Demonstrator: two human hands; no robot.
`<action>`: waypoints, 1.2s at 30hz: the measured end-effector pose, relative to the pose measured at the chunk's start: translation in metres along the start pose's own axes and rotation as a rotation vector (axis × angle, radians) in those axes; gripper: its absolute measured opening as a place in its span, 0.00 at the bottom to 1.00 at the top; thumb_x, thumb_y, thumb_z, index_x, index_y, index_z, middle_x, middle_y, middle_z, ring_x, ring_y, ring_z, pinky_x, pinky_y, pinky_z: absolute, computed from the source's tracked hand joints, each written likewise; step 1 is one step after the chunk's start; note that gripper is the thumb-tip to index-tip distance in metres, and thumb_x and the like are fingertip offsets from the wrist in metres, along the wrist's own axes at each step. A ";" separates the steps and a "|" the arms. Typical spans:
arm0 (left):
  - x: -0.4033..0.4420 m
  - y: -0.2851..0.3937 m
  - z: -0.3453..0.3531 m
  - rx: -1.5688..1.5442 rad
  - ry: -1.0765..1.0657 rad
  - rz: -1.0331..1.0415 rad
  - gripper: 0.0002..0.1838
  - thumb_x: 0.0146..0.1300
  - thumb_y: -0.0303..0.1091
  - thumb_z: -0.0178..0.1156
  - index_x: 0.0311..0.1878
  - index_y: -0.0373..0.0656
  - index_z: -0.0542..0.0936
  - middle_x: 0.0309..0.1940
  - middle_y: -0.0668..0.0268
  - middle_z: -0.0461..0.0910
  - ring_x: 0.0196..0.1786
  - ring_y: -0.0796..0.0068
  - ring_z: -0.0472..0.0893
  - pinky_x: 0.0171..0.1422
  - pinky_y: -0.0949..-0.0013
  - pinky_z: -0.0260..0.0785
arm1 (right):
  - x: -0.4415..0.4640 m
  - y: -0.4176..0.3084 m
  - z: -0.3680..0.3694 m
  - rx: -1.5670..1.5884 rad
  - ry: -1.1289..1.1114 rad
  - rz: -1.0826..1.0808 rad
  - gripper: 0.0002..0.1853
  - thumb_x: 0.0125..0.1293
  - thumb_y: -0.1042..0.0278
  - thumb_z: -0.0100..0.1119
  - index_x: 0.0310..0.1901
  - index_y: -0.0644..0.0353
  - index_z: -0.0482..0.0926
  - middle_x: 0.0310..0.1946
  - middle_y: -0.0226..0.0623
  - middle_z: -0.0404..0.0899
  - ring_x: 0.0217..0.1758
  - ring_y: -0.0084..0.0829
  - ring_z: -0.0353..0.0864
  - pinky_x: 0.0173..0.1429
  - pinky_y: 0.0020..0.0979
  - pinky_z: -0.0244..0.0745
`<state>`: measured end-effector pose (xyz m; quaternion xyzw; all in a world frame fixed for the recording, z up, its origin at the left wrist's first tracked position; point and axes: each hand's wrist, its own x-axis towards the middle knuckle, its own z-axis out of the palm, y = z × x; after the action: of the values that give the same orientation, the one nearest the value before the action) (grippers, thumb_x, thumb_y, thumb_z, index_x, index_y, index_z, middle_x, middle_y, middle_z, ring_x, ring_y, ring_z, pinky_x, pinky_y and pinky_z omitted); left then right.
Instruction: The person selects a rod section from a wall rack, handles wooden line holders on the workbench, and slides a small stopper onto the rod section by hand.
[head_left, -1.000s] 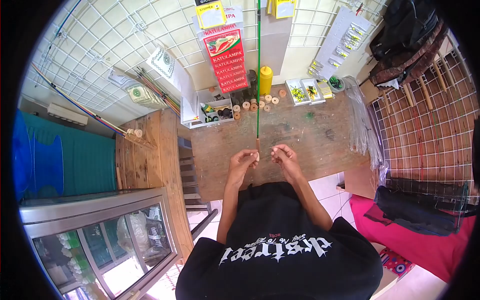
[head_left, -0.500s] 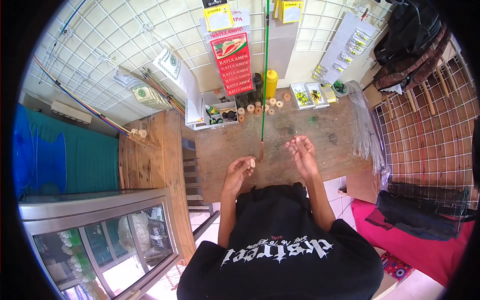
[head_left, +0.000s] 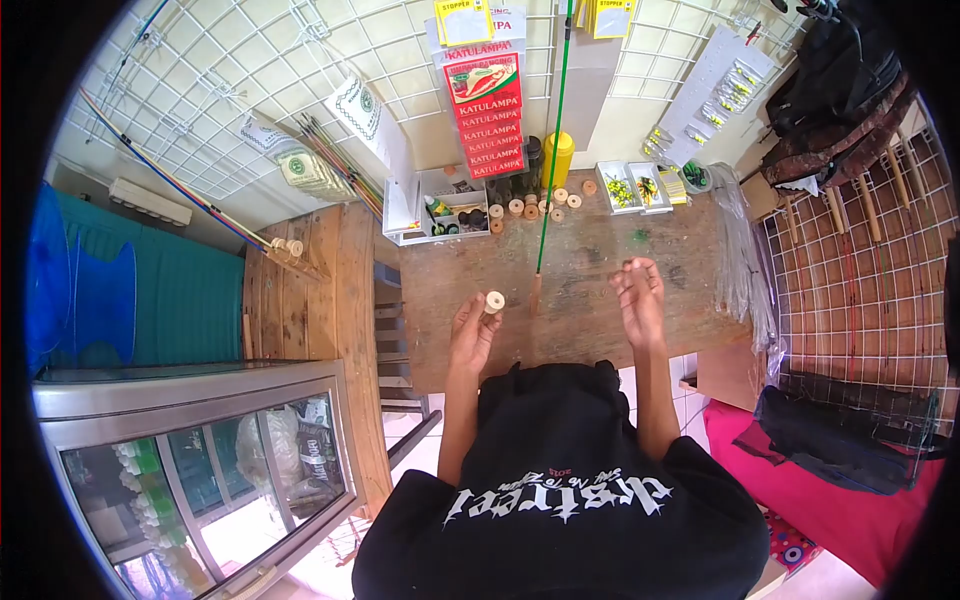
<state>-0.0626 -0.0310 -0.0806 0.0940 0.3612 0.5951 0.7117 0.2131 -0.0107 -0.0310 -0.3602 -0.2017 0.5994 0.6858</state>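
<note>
My left hand (head_left: 470, 335) grips a small pale wooden spool (head_left: 494, 301), its round face with a centre hole turned up toward me. To the right, my right hand (head_left: 641, 305) is raised over the table with thumb and fingers drawn together; whatever is between them, if anything, is too fine to see. Between my hands a thin green fishing rod (head_left: 556, 150) with a brown handle (head_left: 535, 293) extends from the table up past the wall rack. Several similar wooden spools (head_left: 559, 196) sit at the back of the wooden table (head_left: 590, 320).
Behind the spools are a yellow bottle (head_left: 559, 160) and a white compartment box (head_left: 455, 210). White trays of small floats (head_left: 622, 193) stand at back right, beside hanging clear plastic sleeves (head_left: 740, 235). A glass-fronted metal cabinet (head_left: 200, 400) is at lower left.
My left hand has turned the spool so its round face shows. My right hand has moved slightly right, farther from the rod. The whole view has shifted a little.
</note>
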 end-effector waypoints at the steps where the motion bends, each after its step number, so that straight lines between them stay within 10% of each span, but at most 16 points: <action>1: -0.003 0.003 0.002 -0.001 0.001 -0.001 0.12 0.66 0.34 0.61 0.48 0.38 0.80 0.37 0.63 0.82 0.33 0.74 0.81 0.34 0.76 0.75 | 0.003 -0.003 -0.004 0.045 0.018 -0.051 0.04 0.70 0.70 0.56 0.43 0.57 0.73 0.36 0.29 0.75 0.36 0.24 0.75 0.46 0.29 0.74; 27: -0.004 0.060 -0.055 0.535 0.264 0.287 0.13 0.64 0.34 0.64 0.48 0.37 0.82 0.41 0.66 0.83 0.37 0.82 0.79 0.39 0.79 0.69 | 0.024 -0.137 -0.044 -0.514 0.448 -0.687 0.07 0.70 0.63 0.57 0.42 0.55 0.75 0.32 0.25 0.74 0.24 0.11 0.58 0.28 0.18 0.55; 31: -0.013 0.065 0.021 0.674 0.132 0.241 0.13 0.64 0.31 0.64 0.49 0.35 0.81 0.40 0.64 0.83 0.38 0.82 0.78 0.39 0.79 0.68 | -0.003 -0.108 0.018 -0.854 0.099 -0.186 0.04 0.68 0.64 0.58 0.38 0.52 0.76 0.31 0.27 0.82 0.20 0.09 0.55 0.23 0.17 0.54; 33: -0.014 0.059 0.048 0.671 -0.100 0.237 0.13 0.63 0.30 0.64 0.49 0.35 0.82 0.38 0.66 0.83 0.36 0.82 0.78 0.38 0.78 0.69 | -0.008 -0.079 0.041 -0.859 -0.269 -0.086 0.04 0.69 0.65 0.57 0.37 0.54 0.75 0.44 0.37 0.84 0.38 0.16 0.76 0.41 0.22 0.70; 36: -0.018 0.053 0.078 0.628 -0.246 0.197 0.12 0.61 0.26 0.65 0.47 0.36 0.82 0.40 0.65 0.83 0.39 0.82 0.79 0.39 0.78 0.69 | -0.017 -0.046 0.074 -0.735 -0.576 0.111 0.05 0.69 0.68 0.56 0.38 0.59 0.75 0.55 0.42 0.78 0.51 0.24 0.76 0.52 0.27 0.71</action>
<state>-0.0553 -0.0095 0.0130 0.4137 0.4275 0.5049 0.6254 0.1885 -0.0091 0.0544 -0.4082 -0.5633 0.5994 0.3959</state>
